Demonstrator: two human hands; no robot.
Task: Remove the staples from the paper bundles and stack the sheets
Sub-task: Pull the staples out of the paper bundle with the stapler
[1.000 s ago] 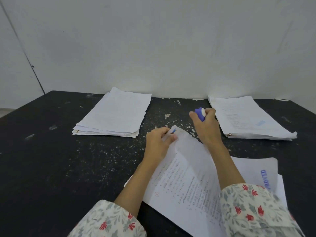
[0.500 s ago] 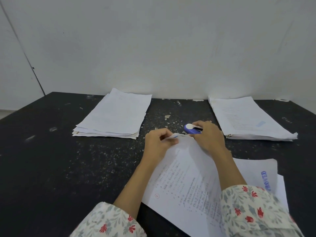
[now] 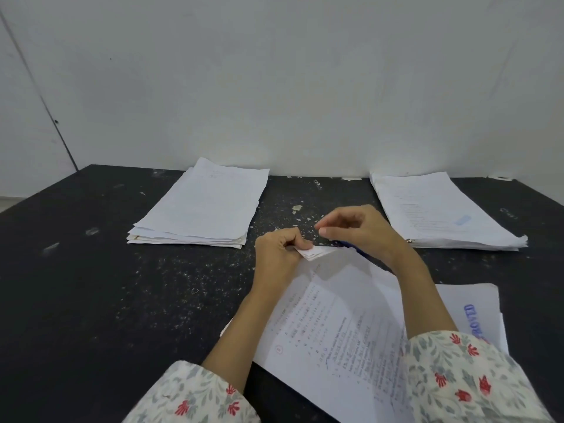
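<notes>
Black speckled counter (image 3: pixel 91 285). Corner of the paper bundle (image 3: pixel 335 325) was pinched by the left hand (image 3: pixel 279 251); right hand (image 3: pixel 363 230) was held just above, thumb and forefinger pinched together, contents indiscernible.

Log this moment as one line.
left hand pinches bundle corner | right hand pinching above corner, contents unclear | stacks left, right

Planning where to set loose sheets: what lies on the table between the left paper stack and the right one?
In the head view, between the left stack and right stack: only bare black table littered with paper scraps.
</notes>
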